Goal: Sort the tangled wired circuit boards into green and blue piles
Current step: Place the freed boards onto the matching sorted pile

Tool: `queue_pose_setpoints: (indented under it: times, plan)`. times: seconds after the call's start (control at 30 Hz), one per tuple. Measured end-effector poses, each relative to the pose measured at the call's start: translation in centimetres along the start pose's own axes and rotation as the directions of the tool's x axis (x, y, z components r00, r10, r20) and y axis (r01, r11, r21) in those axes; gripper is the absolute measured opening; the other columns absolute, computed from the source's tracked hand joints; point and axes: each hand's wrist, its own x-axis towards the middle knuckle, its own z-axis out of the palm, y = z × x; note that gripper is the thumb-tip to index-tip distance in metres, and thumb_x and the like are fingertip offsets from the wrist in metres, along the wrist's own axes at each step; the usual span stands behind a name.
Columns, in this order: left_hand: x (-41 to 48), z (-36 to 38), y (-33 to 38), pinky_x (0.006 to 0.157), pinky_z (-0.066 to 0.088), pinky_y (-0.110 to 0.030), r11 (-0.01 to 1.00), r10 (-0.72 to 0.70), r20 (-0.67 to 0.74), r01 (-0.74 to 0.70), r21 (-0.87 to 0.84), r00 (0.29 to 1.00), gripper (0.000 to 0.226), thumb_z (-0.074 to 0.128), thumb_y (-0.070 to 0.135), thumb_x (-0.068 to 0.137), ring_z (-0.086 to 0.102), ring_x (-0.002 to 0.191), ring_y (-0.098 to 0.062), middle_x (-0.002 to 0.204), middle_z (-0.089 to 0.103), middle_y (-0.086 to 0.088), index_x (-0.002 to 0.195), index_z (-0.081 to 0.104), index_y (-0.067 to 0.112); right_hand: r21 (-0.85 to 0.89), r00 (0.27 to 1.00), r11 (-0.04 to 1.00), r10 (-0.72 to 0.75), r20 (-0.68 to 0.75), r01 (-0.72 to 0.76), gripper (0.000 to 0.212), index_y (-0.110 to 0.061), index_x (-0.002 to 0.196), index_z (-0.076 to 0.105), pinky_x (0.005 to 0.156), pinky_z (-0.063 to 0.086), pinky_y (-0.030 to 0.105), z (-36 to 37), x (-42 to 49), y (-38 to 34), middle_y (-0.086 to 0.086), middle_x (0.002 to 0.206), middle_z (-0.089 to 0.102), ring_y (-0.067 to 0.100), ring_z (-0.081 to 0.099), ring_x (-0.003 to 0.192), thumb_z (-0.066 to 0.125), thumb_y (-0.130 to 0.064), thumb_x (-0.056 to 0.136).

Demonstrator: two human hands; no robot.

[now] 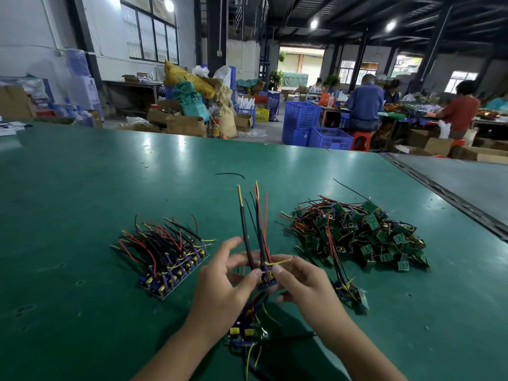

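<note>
Both hands pinch one blue board above the tabletop [82, 188].

The left hand [222, 287] and right hand [305, 284] each grip the board [266, 276] between thumb and fingers, its wires [257, 224] standing up. Best to free the wires fully, then lay it in line on the blue pile [171, 259], left. The green pile [360, 235] lies right; more boards [243, 329] sit under the wrists and could snag.

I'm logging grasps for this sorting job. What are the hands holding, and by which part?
Both hands, left hand and right hand, pinch one small blue wired circuit board by its board end; its wires stand up.
</note>
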Motion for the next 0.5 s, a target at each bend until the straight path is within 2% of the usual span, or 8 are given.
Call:
queue_pose_setpoints:
  times: [0.13, 0.23, 0.4, 0.5]
  plan:
    - [-0.15, 0.30, 0.45, 0.069, 0.055, -0.022, 0.995, 0.085, 0.013, -0.086, 0.059, 0.996, 0.025, 0.068, 0.018, 0.078, 0.068, 0.086, -0.006, 0.091, 0.073, 0.014, 0.096, 0.067, 0.036, 0.041, 0.997, 0.996, 0.075, 0.001, -0.075, 0.017, -0.010, 0.091, 0.074, 0.064, 0.056, 0.028, 0.61, -0.05, 0.06, -0.002, 0.077, 0.071, 0.010, 0.065, 0.070, 0.058, -0.007, 0.095]
    - [-0.11, 0.28, 0.43, 0.064, 0.051, -0.020, 0.995, 0.080, 0.017, -0.081, 0.064, 0.997, 0.009, 0.066, 0.019, 0.078, 0.065, 0.080, -0.009, 0.084, 0.068, 0.010, 0.083, 0.067, 0.026, 0.095, 0.992, 0.989, 0.120, -0.028, -0.117, 0.019, -0.012, 0.085, 0.075, 0.066, 0.057, 0.030, 0.70, -0.01, 0.20, 0.000, 0.076, 0.071, 0.013, 0.065, 0.071, 0.059, -0.010, 0.094]
    - [-0.22, 0.40, 0.43, 0.067, 0.048, -0.015, 0.992, 0.107, 0.070, -0.111, 0.053, 0.992, 0.012, 0.065, 0.014, 0.077, 0.065, 0.080, -0.011, 0.082, 0.067, 0.008, 0.077, 0.064, 0.025, 0.130, 0.987, 0.981, 0.150, -0.052, -0.142, 0.032, -0.020, 0.071, 0.075, 0.064, 0.056, 0.029, 0.51, 0.10, 0.29, 0.000, 0.073, 0.069, 0.008, 0.064, 0.071, 0.056, -0.006, 0.093]
    - [-0.29, 0.20, 0.26, 0.069, 0.050, -0.018, 0.996, 0.074, 0.127, -0.079, 0.034, 0.989, 0.011, 0.065, 0.015, 0.077, 0.066, 0.078, -0.013, 0.081, 0.068, 0.006, 0.079, 0.064, 0.026, 0.173, 0.978, 0.972, 0.177, -0.110, -0.157, 0.026, -0.014, 0.072, 0.072, 0.061, 0.055, 0.025, 0.31, 0.27, 0.31, 0.002, 0.070, 0.068, 0.008, 0.064, 0.066, 0.057, -0.005, 0.091]
